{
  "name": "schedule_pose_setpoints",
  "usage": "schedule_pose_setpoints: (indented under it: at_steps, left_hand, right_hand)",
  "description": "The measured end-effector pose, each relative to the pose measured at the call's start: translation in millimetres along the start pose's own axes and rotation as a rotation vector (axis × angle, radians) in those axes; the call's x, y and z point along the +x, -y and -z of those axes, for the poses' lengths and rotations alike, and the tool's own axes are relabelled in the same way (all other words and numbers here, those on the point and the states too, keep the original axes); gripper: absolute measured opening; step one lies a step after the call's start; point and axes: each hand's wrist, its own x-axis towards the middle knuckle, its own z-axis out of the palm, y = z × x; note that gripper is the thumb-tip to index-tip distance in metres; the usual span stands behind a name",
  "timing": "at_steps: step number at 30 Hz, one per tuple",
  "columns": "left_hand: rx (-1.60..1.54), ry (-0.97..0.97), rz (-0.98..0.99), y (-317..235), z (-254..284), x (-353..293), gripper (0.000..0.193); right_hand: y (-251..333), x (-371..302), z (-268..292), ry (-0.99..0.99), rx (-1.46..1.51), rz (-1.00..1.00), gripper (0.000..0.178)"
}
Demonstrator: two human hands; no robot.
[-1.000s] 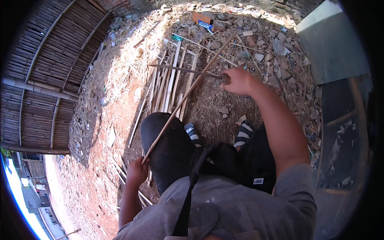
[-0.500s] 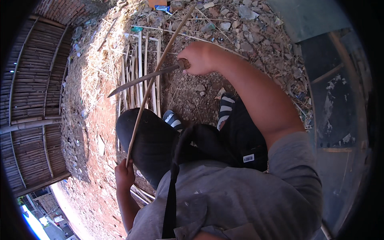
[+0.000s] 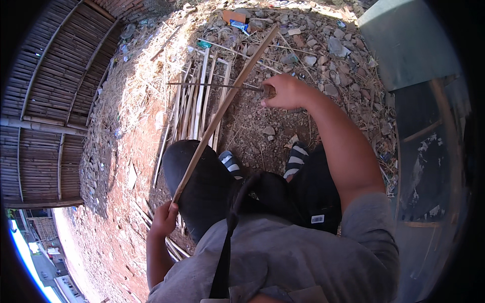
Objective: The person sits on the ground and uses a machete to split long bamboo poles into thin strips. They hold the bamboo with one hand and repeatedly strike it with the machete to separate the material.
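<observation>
My left hand (image 3: 164, 219) is closed round the lower end of a long bamboo strip (image 3: 212, 126). The strip slants up and away to the right, past my left knee, with its flat side showing. In my right hand (image 3: 289, 92) is the short wooden handle of a long knife (image 3: 202, 84). Its blade points left, looks thin and nearly edge-on, and crosses the upper half of the strip. Whether blade and strip touch there, I cannot tell.
Several cut bamboo strips (image 3: 202, 96) lie on the ground beyond my left knee. Rubble (image 3: 343, 76) and a blue wrapper (image 3: 238, 24) are farther off. A bamboo slat wall (image 3: 50, 65) stands left, dark panels (image 3: 422, 151) right. My striped sandals (image 3: 297, 159) rest on soil.
The strip has turned to show a wider face and swung right at its far end. The knife has gone from slanting down-left to almost level, its blade now seen thinner. Both hands keep their hold.
</observation>
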Motion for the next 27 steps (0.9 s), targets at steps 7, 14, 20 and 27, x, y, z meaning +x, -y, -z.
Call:
schedule_pose_setpoints:
  at_steps: [7,14,20,27]
  left_hand:
    - [0.11,-0.058,0.015,-26.4,-1.9,-2.2,0.047]
    - [0.123,-0.151,-0.026,-22.6,-9.6,-3.7,0.039]
    - [0.219,-0.14,-0.022,-29.2,-7.4,-4.9,0.037]
    - [0.26,-0.241,-0.078,-22.7,-18.3,-4.7,0.043]
  right_hand:
    - [37.8,1.2,-24.8,0.051,-0.098,0.153,0.045]
    - [-27.5,23.6,-32.6,-0.282,0.144,0.001,0.038]
    - [32.0,6.8,-42.4,-0.066,0.013,0.238,0.033]
    - [-8.9,14.0,-9.4,-0.107,0.114,-0.055,0.039]
